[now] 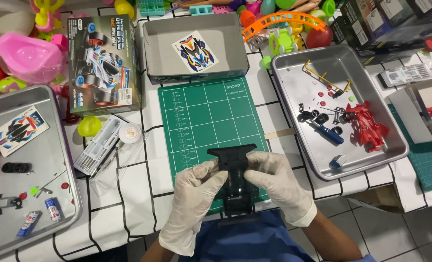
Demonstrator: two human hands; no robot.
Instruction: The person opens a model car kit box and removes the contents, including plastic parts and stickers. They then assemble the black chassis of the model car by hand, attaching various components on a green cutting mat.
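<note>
2 gloved hands, left hand and right hand, clamp fingers around black chassis.

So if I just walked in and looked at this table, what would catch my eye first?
Probably the two white-gloved hands, left hand and right hand, at the near edge, together holding a black toy-car chassis over a green cutting mat. Next, the metal tray on the right with a red car body and small parts. A heap of bright plastic toys fills the far left corner.
</note>
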